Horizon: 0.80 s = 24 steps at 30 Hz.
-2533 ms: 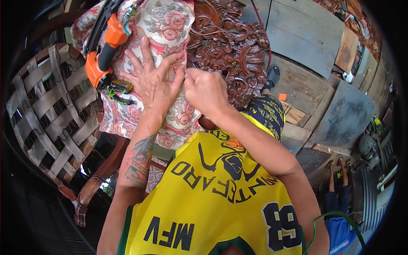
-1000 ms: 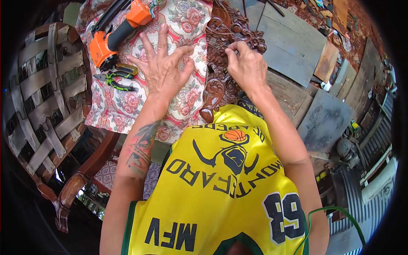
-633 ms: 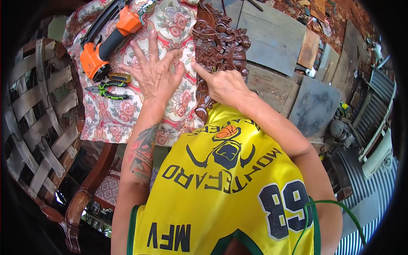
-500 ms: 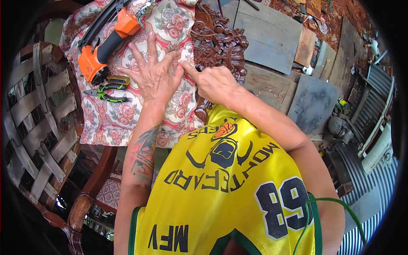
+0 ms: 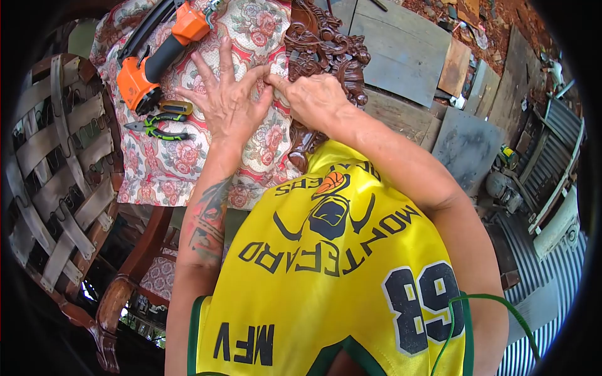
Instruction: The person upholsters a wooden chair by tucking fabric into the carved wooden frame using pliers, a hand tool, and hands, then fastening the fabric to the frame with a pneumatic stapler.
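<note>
My left hand point(image 5: 229, 103) lies spread wide on the floral fabric point(image 5: 269, 147). At its three o'clock my right hand point(image 5: 316, 97) curls, forefinger out; whether it pinches anything, I can't tell. I seem to be working near the fabric's edge; the next move calls for steady, flat pressure. Pliers point(image 5: 164, 128) lie at eight o'clock, the orange tool point(image 5: 164, 59) at ten, carved wood point(image 5: 332, 53) at two.
</note>
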Each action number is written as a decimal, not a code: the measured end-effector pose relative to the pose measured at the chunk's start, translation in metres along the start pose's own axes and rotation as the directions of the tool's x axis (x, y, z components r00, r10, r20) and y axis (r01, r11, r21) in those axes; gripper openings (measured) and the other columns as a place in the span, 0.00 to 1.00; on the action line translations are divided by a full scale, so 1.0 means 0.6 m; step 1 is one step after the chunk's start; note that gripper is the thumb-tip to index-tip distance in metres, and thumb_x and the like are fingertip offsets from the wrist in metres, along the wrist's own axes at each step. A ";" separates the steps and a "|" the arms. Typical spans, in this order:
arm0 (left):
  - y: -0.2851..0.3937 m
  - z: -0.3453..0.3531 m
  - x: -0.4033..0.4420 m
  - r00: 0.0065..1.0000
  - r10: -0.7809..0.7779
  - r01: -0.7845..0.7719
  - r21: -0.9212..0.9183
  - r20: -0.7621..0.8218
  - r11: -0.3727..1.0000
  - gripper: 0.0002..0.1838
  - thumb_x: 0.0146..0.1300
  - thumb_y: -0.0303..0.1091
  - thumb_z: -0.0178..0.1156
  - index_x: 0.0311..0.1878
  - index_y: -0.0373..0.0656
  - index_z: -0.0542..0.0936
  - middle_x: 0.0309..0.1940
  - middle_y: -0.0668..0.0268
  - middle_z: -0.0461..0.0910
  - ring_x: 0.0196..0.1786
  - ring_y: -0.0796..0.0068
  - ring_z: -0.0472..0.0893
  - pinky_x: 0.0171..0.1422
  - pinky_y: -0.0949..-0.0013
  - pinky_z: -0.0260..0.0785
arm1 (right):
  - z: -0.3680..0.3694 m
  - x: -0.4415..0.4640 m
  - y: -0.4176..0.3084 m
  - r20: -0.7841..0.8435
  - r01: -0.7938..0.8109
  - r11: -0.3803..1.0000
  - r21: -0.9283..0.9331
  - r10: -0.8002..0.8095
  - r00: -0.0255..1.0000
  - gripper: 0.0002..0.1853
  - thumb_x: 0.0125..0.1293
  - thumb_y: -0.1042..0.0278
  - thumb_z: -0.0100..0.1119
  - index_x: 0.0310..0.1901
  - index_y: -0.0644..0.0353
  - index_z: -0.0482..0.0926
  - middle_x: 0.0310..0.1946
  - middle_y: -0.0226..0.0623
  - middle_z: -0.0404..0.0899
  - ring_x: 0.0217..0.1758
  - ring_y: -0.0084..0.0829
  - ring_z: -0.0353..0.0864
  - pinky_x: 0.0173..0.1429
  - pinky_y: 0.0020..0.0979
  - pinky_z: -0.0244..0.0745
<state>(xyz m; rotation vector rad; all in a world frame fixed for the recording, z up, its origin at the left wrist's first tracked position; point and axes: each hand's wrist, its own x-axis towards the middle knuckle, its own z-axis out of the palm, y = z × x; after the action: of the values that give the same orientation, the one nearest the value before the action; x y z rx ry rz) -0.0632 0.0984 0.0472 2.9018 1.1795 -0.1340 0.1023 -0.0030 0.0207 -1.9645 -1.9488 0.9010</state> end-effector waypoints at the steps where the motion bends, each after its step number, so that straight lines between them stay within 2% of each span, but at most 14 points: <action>1: 0.000 -0.005 -0.001 1.000 0.018 -0.017 -0.022 0.014 1.000 0.28 0.62 0.58 0.72 0.67 0.78 0.84 0.91 0.68 0.47 0.90 0.31 0.38 0.71 0.00 0.33 | -0.003 0.003 0.004 0.015 0.000 1.000 -0.029 0.000 1.000 0.30 0.69 0.68 0.60 0.74 0.46 0.78 0.33 0.44 0.91 0.37 0.46 0.93 0.43 0.44 0.86; 2: 0.000 -0.007 -0.007 1.000 0.018 -0.018 -0.019 0.014 1.000 0.28 0.62 0.58 0.72 0.67 0.78 0.84 0.91 0.68 0.47 0.90 0.31 0.38 0.71 0.00 0.33 | -0.008 0.005 0.007 0.021 -0.018 0.999 -0.032 0.019 1.000 0.31 0.69 0.68 0.60 0.74 0.39 0.79 0.34 0.43 0.91 0.39 0.45 0.93 0.45 0.43 0.87; 4: -0.004 -0.011 -0.033 1.000 0.004 -0.003 -0.164 0.010 0.986 0.43 0.63 0.60 0.73 0.81 0.69 0.72 0.90 0.61 0.51 0.90 0.36 0.43 0.79 0.11 0.36 | 0.001 0.008 0.023 -0.014 0.022 0.999 -0.031 -0.023 1.000 0.33 0.68 0.68 0.59 0.75 0.36 0.77 0.32 0.45 0.91 0.36 0.46 0.93 0.42 0.46 0.87; 5: -0.006 -0.014 -0.051 1.000 0.003 0.000 -0.161 0.019 0.987 0.43 0.63 0.60 0.73 0.81 0.69 0.72 0.90 0.61 0.51 0.90 0.36 0.43 0.79 0.11 0.36 | 0.003 0.008 0.027 -0.047 0.060 0.998 -0.030 -0.062 0.997 0.34 0.67 0.68 0.58 0.76 0.32 0.76 0.31 0.46 0.90 0.34 0.48 0.92 0.40 0.48 0.87; 7: -0.007 -0.024 -0.091 0.999 0.030 -0.024 -0.234 0.025 0.972 0.50 0.65 0.57 0.71 0.87 0.58 0.61 0.88 0.54 0.55 0.90 0.42 0.49 0.87 0.24 0.38 | 0.005 0.009 0.032 -0.027 0.063 0.998 -0.010 -0.063 0.998 0.35 0.68 0.69 0.56 0.76 0.30 0.76 0.34 0.45 0.91 0.37 0.48 0.93 0.41 0.48 0.87; 8: -0.004 -0.031 -0.111 0.999 0.031 -0.022 -0.220 0.042 0.975 0.45 0.69 0.53 0.70 0.86 0.55 0.64 0.87 0.51 0.58 0.90 0.43 0.51 0.88 0.29 0.39 | 0.005 0.010 0.034 -0.034 0.060 0.998 -0.016 -0.060 0.998 0.35 0.68 0.69 0.56 0.77 0.29 0.76 0.35 0.45 0.91 0.38 0.47 0.93 0.43 0.48 0.87; 12: 0.009 -0.045 -0.165 0.993 0.053 -0.039 -0.129 0.104 0.991 0.39 0.73 0.50 0.67 0.84 0.55 0.68 0.86 0.53 0.60 0.89 0.43 0.53 0.88 0.29 0.40 | 0.003 0.012 0.034 0.014 0.035 0.999 -0.031 -0.035 0.999 0.37 0.68 0.70 0.53 0.77 0.24 0.74 0.39 0.43 0.92 0.43 0.47 0.93 0.46 0.48 0.88; 14: 0.007 -0.045 -0.171 0.994 0.043 -0.028 -0.150 0.101 0.988 0.39 0.73 0.50 0.67 0.84 0.54 0.68 0.86 0.53 0.60 0.89 0.43 0.53 0.88 0.29 0.41 | 0.002 0.012 0.033 0.040 0.013 0.999 -0.037 -0.011 0.999 0.37 0.70 0.69 0.52 0.77 0.20 0.74 0.42 0.42 0.92 0.45 0.46 0.93 0.48 0.48 0.88; 17: 0.007 -0.044 -0.179 0.997 0.032 -0.018 -0.178 0.074 0.984 0.40 0.72 0.52 0.68 0.84 0.51 0.68 0.86 0.53 0.61 0.89 0.43 0.54 0.87 0.29 0.41 | 0.001 0.013 0.031 0.040 -0.005 0.999 -0.048 0.007 0.999 0.36 0.71 0.68 0.52 0.77 0.19 0.74 0.44 0.41 0.92 0.46 0.45 0.93 0.48 0.48 0.89; 21: 0.009 -0.035 -0.224 0.996 -0.049 0.057 -0.114 0.069 0.992 0.44 0.71 0.54 0.69 0.85 0.50 0.65 0.87 0.52 0.58 0.89 0.43 0.52 0.87 0.28 0.40 | -0.005 0.012 0.026 0.060 -0.026 0.998 -0.065 0.030 0.998 0.34 0.73 0.68 0.50 0.77 0.17 0.73 0.47 0.41 0.92 0.49 0.44 0.93 0.51 0.47 0.88; 23: 0.012 -0.025 -0.257 0.997 -0.057 0.049 -0.130 -0.052 0.990 0.44 0.73 0.51 0.68 0.86 0.47 0.63 0.87 0.49 0.57 0.89 0.38 0.51 0.88 0.30 0.39 | -0.001 0.014 0.027 0.059 -0.019 0.998 -0.066 0.023 0.998 0.35 0.74 0.68 0.50 0.77 0.17 0.73 0.48 0.41 0.92 0.50 0.45 0.93 0.52 0.47 0.88; 24: 0.016 -0.025 -0.272 0.996 -0.084 0.081 -0.105 -0.023 0.991 0.44 0.74 0.51 0.66 0.87 0.45 0.61 0.87 0.48 0.55 0.89 0.36 0.50 0.87 0.28 0.38 | 0.000 0.014 0.028 0.059 -0.019 0.998 -0.066 0.023 0.998 0.35 0.74 0.68 0.49 0.77 0.16 0.72 0.50 0.41 0.92 0.51 0.45 0.92 0.53 0.47 0.88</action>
<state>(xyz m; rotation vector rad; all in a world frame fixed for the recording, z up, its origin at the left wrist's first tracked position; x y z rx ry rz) -0.1718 -0.0219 0.0752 2.7750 1.2703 -0.0325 0.1156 0.0035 0.0088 -2.0205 -2.0182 0.9226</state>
